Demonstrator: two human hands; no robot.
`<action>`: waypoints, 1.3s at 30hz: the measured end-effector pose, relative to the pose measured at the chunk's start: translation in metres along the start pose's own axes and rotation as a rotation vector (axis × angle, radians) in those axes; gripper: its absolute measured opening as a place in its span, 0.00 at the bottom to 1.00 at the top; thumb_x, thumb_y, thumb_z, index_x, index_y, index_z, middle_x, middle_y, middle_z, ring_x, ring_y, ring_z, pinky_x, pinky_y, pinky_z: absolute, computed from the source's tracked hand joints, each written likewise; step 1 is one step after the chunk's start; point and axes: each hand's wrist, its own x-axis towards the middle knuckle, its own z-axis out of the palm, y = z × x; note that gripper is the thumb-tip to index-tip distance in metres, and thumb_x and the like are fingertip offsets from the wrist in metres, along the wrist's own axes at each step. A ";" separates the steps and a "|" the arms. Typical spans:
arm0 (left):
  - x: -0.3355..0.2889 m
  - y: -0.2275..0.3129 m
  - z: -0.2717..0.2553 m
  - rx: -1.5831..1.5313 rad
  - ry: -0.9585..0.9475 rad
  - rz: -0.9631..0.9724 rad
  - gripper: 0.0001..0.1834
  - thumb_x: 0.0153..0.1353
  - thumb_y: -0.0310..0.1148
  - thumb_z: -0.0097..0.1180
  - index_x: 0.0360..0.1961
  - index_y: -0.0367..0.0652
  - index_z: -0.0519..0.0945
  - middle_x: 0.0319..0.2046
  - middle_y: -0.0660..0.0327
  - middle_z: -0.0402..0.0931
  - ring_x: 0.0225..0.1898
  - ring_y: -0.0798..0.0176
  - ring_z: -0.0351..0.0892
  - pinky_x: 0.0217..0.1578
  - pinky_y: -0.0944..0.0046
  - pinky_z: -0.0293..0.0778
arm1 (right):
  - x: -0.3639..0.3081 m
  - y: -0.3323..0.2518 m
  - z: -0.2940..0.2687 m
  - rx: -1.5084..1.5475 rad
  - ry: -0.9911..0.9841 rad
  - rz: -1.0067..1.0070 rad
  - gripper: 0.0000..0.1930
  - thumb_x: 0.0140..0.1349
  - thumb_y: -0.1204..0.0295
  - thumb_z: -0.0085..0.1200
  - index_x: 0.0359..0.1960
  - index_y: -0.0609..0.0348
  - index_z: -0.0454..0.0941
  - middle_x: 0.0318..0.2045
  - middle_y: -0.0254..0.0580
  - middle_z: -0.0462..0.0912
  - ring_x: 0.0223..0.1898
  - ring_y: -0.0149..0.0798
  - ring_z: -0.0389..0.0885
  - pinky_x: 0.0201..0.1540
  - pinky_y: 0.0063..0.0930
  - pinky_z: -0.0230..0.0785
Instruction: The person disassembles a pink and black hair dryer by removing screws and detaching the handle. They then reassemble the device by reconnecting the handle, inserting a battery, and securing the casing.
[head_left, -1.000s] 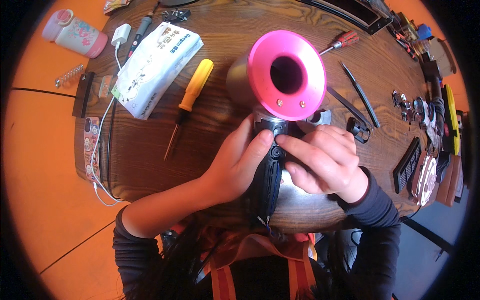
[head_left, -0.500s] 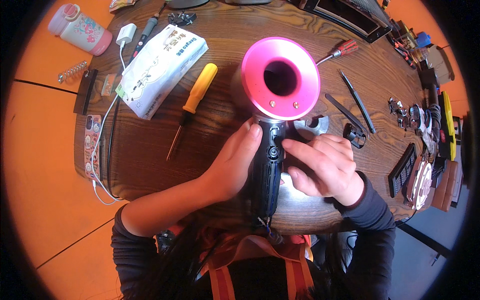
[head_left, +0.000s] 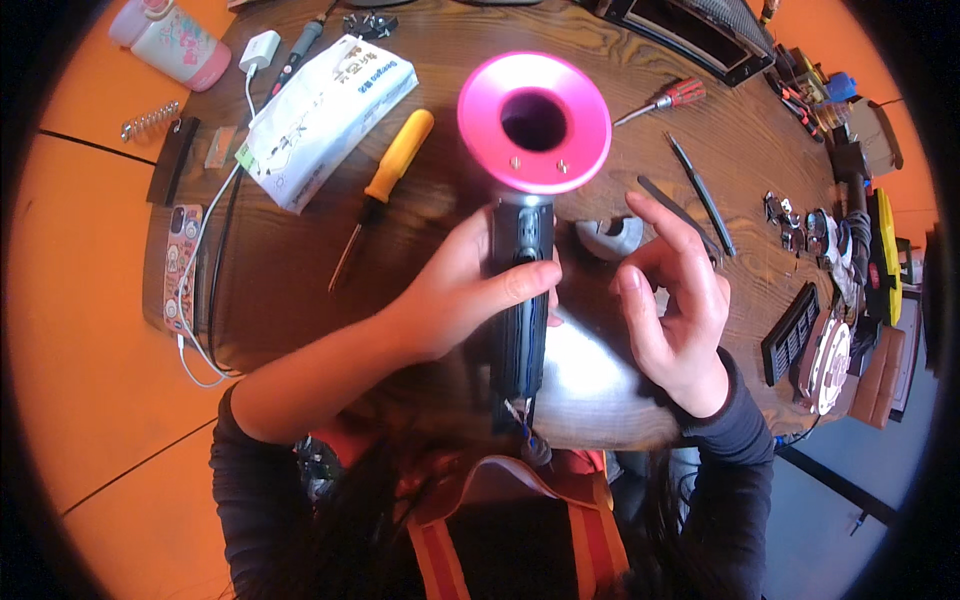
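A pink-headed hair dryer (head_left: 585, 120) with a dark, uncovered handle is held upright over the table. Bare wires (head_left: 527, 425) hang from the bottom of its handle. My left hand (head_left: 465, 290) is wrapped round the handle, its thumb lying across the front below the small switches. To the right, my right hand (head_left: 680, 300) is apart from the dryer, fingers loosely bent and spread, with nothing seen in its grip. A grey curved shell piece (head_left: 610, 238) lies on the table between the dryer and that hand.
Left of the dryer lie a yellow-handled screwdriver (head_left: 400, 155), a tissue pack (head_left: 330, 120) and a phone (head_left: 182, 270) on a white cable. A red-handled screwdriver (head_left: 685, 92), a dark pen-like tool (head_left: 700, 190) and small metal parts (head_left: 785, 220) lie to the right. A wooden table (head_left: 450, 80) bears them.
My right fingers have left the dryer's handle and drawn off to the right. My left thumb has slid down across the handle's front. The dryer sits slightly higher and further left in view.
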 end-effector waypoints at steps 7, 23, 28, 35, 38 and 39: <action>0.005 0.005 -0.002 0.011 0.031 0.092 0.29 0.53 0.28 0.56 0.55 0.38 0.58 0.35 0.58 0.69 0.37 0.61 0.74 0.39 0.53 0.77 | -0.029 -0.005 -0.002 0.292 -0.200 0.477 0.10 0.59 0.80 0.45 0.43 0.65 0.65 0.23 0.34 0.73 0.22 0.22 0.71 0.24 0.13 0.63; 0.008 0.005 -0.002 -0.043 0.003 0.162 0.25 0.55 0.29 0.53 0.52 0.39 0.59 0.35 0.59 0.67 0.38 0.63 0.72 0.43 0.55 0.76 | -0.045 -0.016 0.016 0.492 -0.729 0.530 0.11 0.54 0.71 0.58 0.35 0.64 0.73 0.19 0.35 0.78 0.18 0.24 0.75 0.20 0.19 0.66; 0.008 0.003 -0.001 -0.098 -0.003 0.144 0.23 0.56 0.28 0.52 0.51 0.40 0.59 0.36 0.60 0.67 0.39 0.64 0.71 0.42 0.57 0.75 | -0.046 -0.016 0.019 0.552 -0.695 0.577 0.09 0.55 0.73 0.57 0.35 0.64 0.73 0.19 0.35 0.78 0.20 0.22 0.74 0.22 0.18 0.66; 0.007 0.004 0.000 -0.077 0.025 0.126 0.23 0.57 0.28 0.51 0.52 0.40 0.59 0.37 0.59 0.67 0.39 0.64 0.71 0.42 0.56 0.75 | -0.048 -0.015 0.019 0.553 -0.681 0.600 0.09 0.55 0.74 0.56 0.36 0.64 0.73 0.20 0.35 0.78 0.20 0.22 0.73 0.22 0.19 0.65; 0.006 0.004 0.002 -0.121 0.037 0.076 0.27 0.57 0.28 0.52 0.57 0.44 0.56 0.39 0.56 0.68 0.41 0.61 0.72 0.43 0.54 0.75 | -0.050 -0.014 0.021 0.557 -0.672 0.584 0.09 0.55 0.75 0.55 0.36 0.64 0.73 0.20 0.35 0.78 0.20 0.22 0.73 0.22 0.19 0.65; 0.005 0.004 0.003 -0.168 0.031 0.046 0.30 0.57 0.28 0.52 0.59 0.46 0.53 0.40 0.55 0.69 0.42 0.60 0.72 0.43 0.53 0.75 | -0.050 -0.014 0.021 0.564 -0.669 0.590 0.09 0.56 0.75 0.55 0.36 0.64 0.73 0.20 0.35 0.78 0.20 0.22 0.72 0.22 0.19 0.64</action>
